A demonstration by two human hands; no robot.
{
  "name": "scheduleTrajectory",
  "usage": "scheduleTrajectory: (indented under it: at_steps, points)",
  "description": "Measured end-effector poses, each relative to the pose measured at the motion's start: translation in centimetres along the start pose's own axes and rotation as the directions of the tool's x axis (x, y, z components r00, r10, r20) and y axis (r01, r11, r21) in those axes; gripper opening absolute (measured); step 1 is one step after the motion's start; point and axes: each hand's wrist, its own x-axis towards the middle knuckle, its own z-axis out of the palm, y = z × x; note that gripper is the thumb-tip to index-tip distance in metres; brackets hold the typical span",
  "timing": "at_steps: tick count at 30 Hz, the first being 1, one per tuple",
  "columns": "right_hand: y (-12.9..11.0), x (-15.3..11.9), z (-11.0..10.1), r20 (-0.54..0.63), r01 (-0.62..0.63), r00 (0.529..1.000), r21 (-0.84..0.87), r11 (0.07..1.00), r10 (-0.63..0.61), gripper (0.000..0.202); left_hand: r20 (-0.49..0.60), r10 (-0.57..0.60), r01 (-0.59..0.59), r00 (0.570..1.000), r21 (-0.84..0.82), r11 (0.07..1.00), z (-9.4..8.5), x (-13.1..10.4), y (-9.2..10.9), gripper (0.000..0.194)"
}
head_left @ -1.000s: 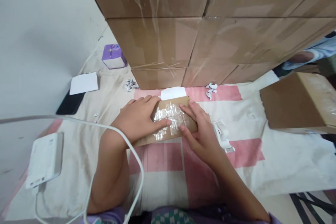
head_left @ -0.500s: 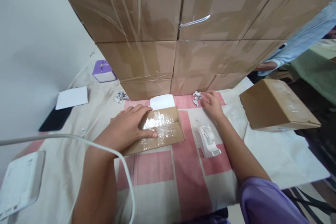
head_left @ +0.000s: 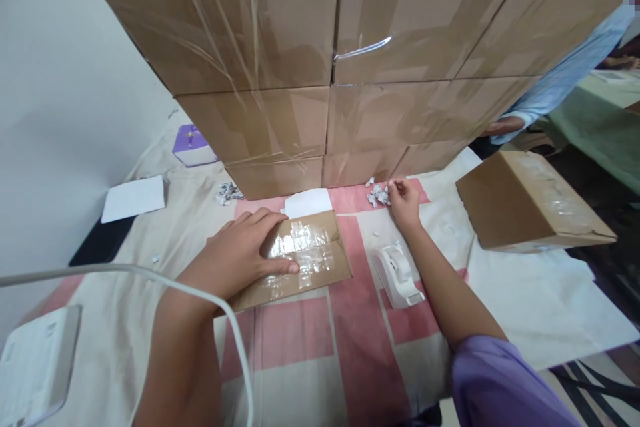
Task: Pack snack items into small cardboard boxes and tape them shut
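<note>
Two bare hands are at the cloth-covered counter [head_left: 310,383]. The left hand [head_left: 240,250] lies over a taped cardboard piece [head_left: 323,263], its thumb on the clear tape and set apart from the fingers, which reach towards the far edge. The cardboard lies flat in front of the stacked boxes [head_left: 280,123], beside a white sheet [head_left: 309,202]. The right hand [head_left: 406,207] is at the crumpled paper [head_left: 377,197], thumb and fingertips drawn together; whether a scrap sits between them, I cannot tell. A white tape dispenser [head_left: 397,277] is nearer the body.

The cardboard is probably light and fairly stiff, perhaps a little slick over the shiny tape, so its bare edges or right-hand corners should give the surest hold. The crumpled paper looks soft and nearly weightless, best pinched from above.
</note>
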Motion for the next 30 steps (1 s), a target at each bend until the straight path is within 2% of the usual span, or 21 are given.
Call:
scheduleTrajectory:
  at_steps: [14, 20, 25, 30]
  points:
    - [-0.4, -0.2, -0.1, -0.072, -0.139, 0.987, 0.108, 0.984, 0.147, 0.035, 0.019, 0.004, -0.004, 1.0, 0.026, 1.0, 0.0, 0.2, -0.2, 0.07]
    - [-0.2, 0.0, 0.0, -0.047, -0.109, 0.992, 0.108, 0.988, 0.115, 0.044, 0.021, 0.005, -0.006, 1.0, 0.051, 0.999, 0.2, 0.3, -0.6, 0.076]
    - [0.3, 0.2, 0.3, -0.072, -0.089, 0.992, 0.171, 0.981, 0.102, 0.035, 0.025, -0.012, 0.011, 1.0, 0.046, 0.999, 0.1, 0.2, -0.4, 0.079]
    - [0.8, 0.4, 0.2, -0.155, -0.019, 0.988, 0.057, 0.998, 0.028, 0.022, 0.013, 0.006, -0.006, 1.0, 0.031, 1.0, 0.1, 0.2, -0.2, 0.079]
